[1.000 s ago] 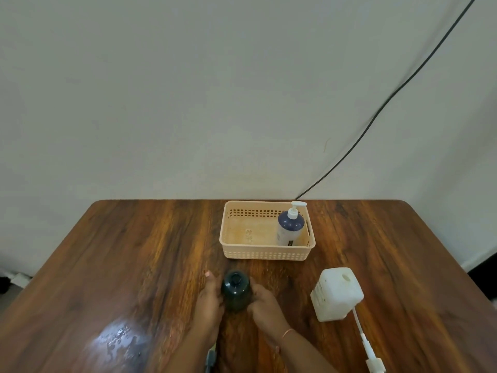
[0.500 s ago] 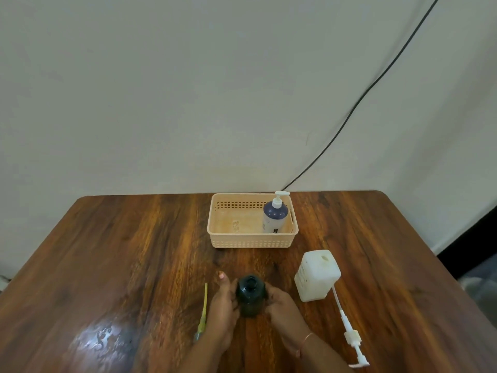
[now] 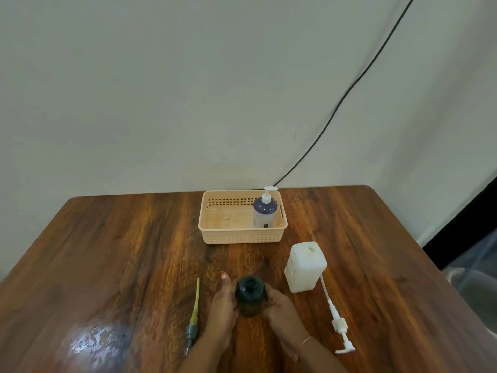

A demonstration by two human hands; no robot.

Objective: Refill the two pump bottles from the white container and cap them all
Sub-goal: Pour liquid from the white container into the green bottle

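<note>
Nothing moved since earlier: left hand and right hand still clamp one open dark bottle; two loose pumps on counter.

Pump bottle in basket; container right of open bottle.

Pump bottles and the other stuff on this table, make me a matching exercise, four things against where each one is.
Things:
1. blue pump bottle
2. dark bottle
3. white pump
4. yellow-tubed pump

Places:
A. lying left of the left hand
B. between both hands
C. upright in the basket
D. lying right of the right hand

Pairs: 1-C, 2-B, 3-D, 4-A
</note>
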